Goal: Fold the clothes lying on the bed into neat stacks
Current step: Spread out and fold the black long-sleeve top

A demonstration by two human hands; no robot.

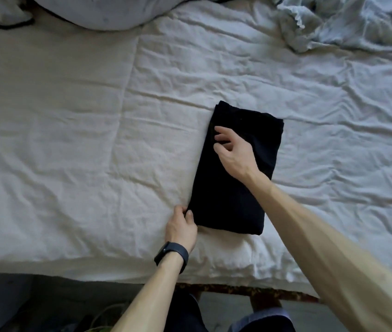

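A black garment [233,200] lies folded into a long narrow rectangle in the middle of the white bed [70,140]. My left hand [181,226], with a dark watch on its wrist, pinches the garment's near left corner between thumb and fingers. My right hand [234,153] hovers over the garment's far left part with its fingers loosely spread, their tips at or just above the cloth. A crumpled pale blue-grey garment [338,22] lies unfolded at the far right of the bed.
Grey pillows [99,10] lie along the far left edge of the bed. The bed's near edge [118,269] runs across the bottom of the view, with dark floor and my legs below it. Wrinkled white sheet spreads to the left and right of the black garment.
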